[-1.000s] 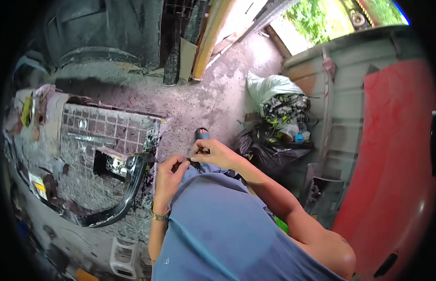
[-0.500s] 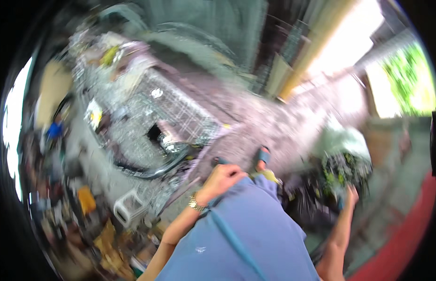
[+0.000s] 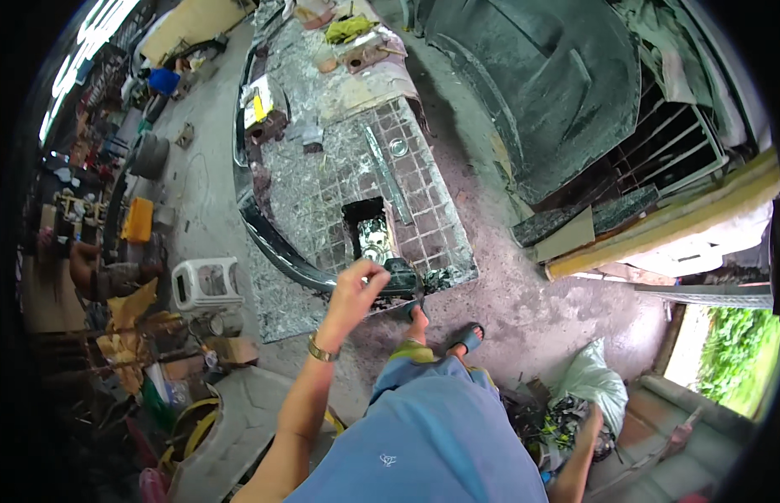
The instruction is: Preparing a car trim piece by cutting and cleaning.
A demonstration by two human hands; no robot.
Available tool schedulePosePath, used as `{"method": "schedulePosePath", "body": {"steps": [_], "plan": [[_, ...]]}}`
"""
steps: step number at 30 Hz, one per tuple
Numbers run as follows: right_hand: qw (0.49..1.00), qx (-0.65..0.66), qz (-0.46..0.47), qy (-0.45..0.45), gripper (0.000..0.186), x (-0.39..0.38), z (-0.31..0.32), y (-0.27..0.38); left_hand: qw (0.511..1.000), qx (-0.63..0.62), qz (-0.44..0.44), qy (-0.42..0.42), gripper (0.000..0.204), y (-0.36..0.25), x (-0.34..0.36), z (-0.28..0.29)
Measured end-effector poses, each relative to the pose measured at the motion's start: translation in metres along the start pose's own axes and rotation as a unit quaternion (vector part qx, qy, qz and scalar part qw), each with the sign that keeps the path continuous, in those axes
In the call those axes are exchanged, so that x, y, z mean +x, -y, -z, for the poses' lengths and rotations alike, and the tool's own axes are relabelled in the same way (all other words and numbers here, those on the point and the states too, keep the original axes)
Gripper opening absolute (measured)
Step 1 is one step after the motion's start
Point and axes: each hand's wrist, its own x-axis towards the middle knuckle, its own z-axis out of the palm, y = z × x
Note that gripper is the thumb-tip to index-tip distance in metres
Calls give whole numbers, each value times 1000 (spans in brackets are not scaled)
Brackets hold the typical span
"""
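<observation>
My left hand (image 3: 355, 293), with a metal wristwatch (image 3: 321, 348) on its wrist, is raised near the end of a long curved black trim piece, possibly a car bumper (image 3: 277, 251). Its fingers are curled in and nothing shows between them. That trim lies along the edge of a worn, tiled worktable (image 3: 428, 197) with a square hole in its top. Low at my right side hangs my right hand (image 3: 589, 427), in front of a pale green sack (image 3: 598, 377) with dark scraps at its mouth. The fingers of this hand are not clear.
A white plastic stool (image 3: 207, 283) stands left of the table. Clutter lines the left, with an orange container (image 3: 139, 220) among it. A large dark curved panel (image 3: 541, 84) leans at the far right, above a yellowish beam (image 3: 658, 218).
The view has turned and sharpened. My left hand has moved from against my shirt out to the table's near edge. My right hand stays low beside the sack.
</observation>
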Motion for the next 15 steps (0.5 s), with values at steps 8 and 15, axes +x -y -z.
{"method": "schedulePosePath", "body": {"steps": [8,15], "plan": [[930,-200,91,293,11,-122,-328,200,994,83,-65,43,26,58,42,-3],[841,-346,109,402,16,-200,-460,285,993,71,-48,78,37,61,49,0]]}}
